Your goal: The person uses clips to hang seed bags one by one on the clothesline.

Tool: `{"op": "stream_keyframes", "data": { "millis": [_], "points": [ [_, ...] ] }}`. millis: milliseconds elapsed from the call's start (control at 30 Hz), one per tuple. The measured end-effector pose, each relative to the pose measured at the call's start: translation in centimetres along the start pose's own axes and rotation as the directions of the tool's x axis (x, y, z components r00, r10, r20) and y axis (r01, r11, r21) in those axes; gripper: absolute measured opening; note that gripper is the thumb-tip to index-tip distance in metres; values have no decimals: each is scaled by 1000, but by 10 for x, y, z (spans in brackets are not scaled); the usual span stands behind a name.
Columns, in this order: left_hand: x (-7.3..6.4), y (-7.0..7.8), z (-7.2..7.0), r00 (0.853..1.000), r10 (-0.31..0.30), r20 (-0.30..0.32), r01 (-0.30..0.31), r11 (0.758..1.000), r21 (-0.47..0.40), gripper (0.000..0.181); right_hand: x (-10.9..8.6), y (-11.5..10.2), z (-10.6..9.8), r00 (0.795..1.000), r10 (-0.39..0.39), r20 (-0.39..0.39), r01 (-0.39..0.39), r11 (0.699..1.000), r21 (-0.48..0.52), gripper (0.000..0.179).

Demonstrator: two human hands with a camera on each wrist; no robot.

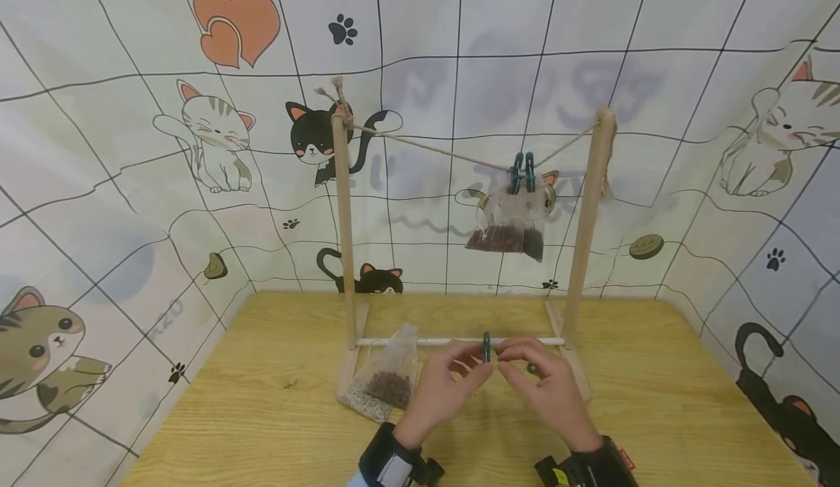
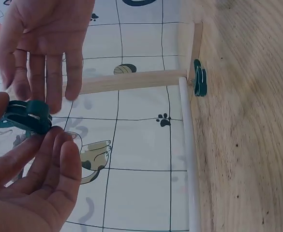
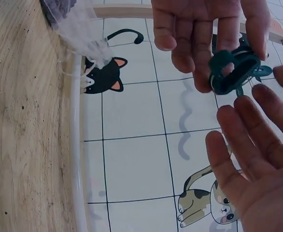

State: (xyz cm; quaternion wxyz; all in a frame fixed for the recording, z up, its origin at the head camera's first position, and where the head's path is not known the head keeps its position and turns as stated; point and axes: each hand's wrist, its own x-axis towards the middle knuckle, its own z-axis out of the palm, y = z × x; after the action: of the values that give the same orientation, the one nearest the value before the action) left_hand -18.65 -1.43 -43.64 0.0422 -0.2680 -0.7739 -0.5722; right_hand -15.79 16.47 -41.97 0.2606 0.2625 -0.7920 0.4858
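Observation:
In front of the wooden frame, my left hand (image 1: 441, 388) pinches a green clothespin (image 1: 486, 347) between thumb and fingertips. My right hand (image 1: 550, 392) comes from the other side, its thumb and index fingertips curved in at the clothespin's end. In the right wrist view the clothespin (image 3: 235, 70) shows side on, its small ends between the fingertips of both hands. A second green clothespin (image 2: 199, 79) lies on the table by the frame's foot, mostly hidden behind my right fingers in the head view.
A rope (image 1: 433, 152) sags between two wooden posts (image 1: 586, 232). Two green clothespins (image 1: 523, 172) hold clear bags with dark contents (image 1: 495, 239) on it. Left of my hands, a bag of brown pellets (image 1: 390, 387) overlaps a bag of pale grains (image 1: 363, 399). A white bar (image 1: 440, 341) joins the frame's feet.

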Motion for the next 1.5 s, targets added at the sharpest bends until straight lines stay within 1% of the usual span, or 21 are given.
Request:
{"op": "stream_keyframes", "data": {
  "millis": [67, 133, 200, 267, 433, 567, 667, 733, 800, 867, 900, 933, 1000, 1067, 1133, 1233, 1300, 1333, 1400, 1467, 1500],
  "points": [
    [0, -2, 1, 998, 60, -20, -59, 997, 47, 37, 2, -6, -4, 1000, 27, -3, -27, 1000, 6, 22],
    [-1, -3, 1, 992, 119, -29, -116, 987, 113, 36, 3, -11, -7, 998, 58, 13, -58, 998, 15, 30],
    [-1, -3, 1, 986, 165, -24, -159, 972, 172, 36, 4, -13, -9, 997, 75, 28, -76, 996, 37, 36],
    [-1, -3, 1, 979, 202, -7, -196, 955, 223, 38, 4, -13, -10, 996, 76, 36, -77, 996, 49, 38],
    [-1, -5, 2, 965, 259, 36, -259, 929, 265, 38, 3, -11, -10, 997, 67, 38, -69, 995, 69, 40],
    [0, -6, 2, 958, 281, 59, -286, 921, 263, 36, 1, -6, -11, 996, 79, 49, -83, 993, 86, 38],
    [0, -6, 2, 957, 280, 79, -291, 920, 261, 38, -2, 4, -10, 994, 94, 53, -98, 992, 82, 36],
    [-1, -5, 0, 961, 258, 101, -276, 921, 275, 41, -5, 12, -9, 994, 97, 51, -100, 993, 64, 36],
    [-1, -4, -4, 974, 195, 119, -223, 922, 315, 45, -7, 18, -8, 994, 102, 44, -104, 993, 50, 36],
    [-2, -4, -10, 986, 119, 115, -154, 909, 387, 48, -8, 22, -8, 994, 99, 36, -100, 994, 39, 36],
    [-2, -4, -13, 991, 87, 104, -124, 891, 437, 49, -9, 22, -8, 995, 97, 33, -98, 995, 34, 35],
    [-1, -4, -17, 994, 69, 82, -100, 867, 488, 50, -9, 22, -8, 995, 100, 29, -100, 994, 33, 35],
    [0, -9, -24, 998, 59, 25, -62, 812, 580, 50, -9, 22, -8, 994, 108, 28, -109, 994, 26, 32],
    [3, -15, -32, 996, 86, -40, -38, 749, 662, 49, -9, 22, -8, 992, 125, 31, -125, 992, 4, 30],
    [5, -23, -39, 988, 125, -92, -18, 681, 732, 49, -9, 23, -8, 989, 142, 35, -142, 990, -17, 27],
    [9, -37, -50, 977, 163, -137, 15, 591, 807, 49, -10, 26, -8, 988, 150, 39, -148, 987, -62, 24],
    [11, -48, -56, 970, 190, -149, 24, 536, 844, 48, -10, 28, -8, 988, 147, 37, -143, 986, -90, 22],
    [12, -52, -59, 968, 201, -152, 27, 520, 854, 46, -10, 29, -8, 989, 144, 36, -140, 985, -103, 20],
    [14, -61, -64, 962, 222, -157, 26, 499, 866, 42, -11, 30, -7, 990, 139, 31, -134, 982, -133, 18],
    [15, -68, -68, 960, 233, -156, 22, 492, 870, 35, -11, 31, -7, 991, 135, 22, -129, 978, -162, 16],
    [16, -71, -70, 959, 238, -153, 16, 493, 870, 31, -10, 31, -8, 991, 135, 18, -130, 976, -173, 15]
  ]
}}
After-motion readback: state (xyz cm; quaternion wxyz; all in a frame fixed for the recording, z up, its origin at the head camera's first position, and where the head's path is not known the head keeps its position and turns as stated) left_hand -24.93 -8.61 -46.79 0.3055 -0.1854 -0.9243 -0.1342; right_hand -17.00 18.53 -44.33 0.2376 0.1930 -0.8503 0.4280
